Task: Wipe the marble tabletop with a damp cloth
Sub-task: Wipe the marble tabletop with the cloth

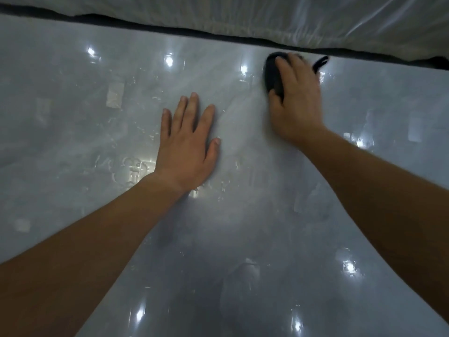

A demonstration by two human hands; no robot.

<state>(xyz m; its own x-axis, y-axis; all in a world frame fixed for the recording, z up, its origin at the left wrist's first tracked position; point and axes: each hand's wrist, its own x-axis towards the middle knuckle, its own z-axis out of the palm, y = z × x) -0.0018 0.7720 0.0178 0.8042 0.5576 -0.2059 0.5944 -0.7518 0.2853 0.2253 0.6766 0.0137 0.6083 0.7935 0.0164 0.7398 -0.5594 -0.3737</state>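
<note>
Head view: glossy pale grey marble tabletop (73,166), wet streaks glinting; translucent white plastic sheeting (291,18) is lying along its far edge; left hand (187,147) is resting flat, fingers straight, slightly spread; right hand (295,100) is gripping dark bunched cloth (272,71) near that edge.

tabletop (73,147) open left and near, plastic sheeting (315,18) along far edge, left hand (187,147) flat centrally, right hand (295,100) gripping cloth (272,71)

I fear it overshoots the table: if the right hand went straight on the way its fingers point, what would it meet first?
A short strip of marble tabletop, then its far edge and the pale plastic sheeting beyond. Whether the right hand with its dark cloth would touch it is unclear.
</note>
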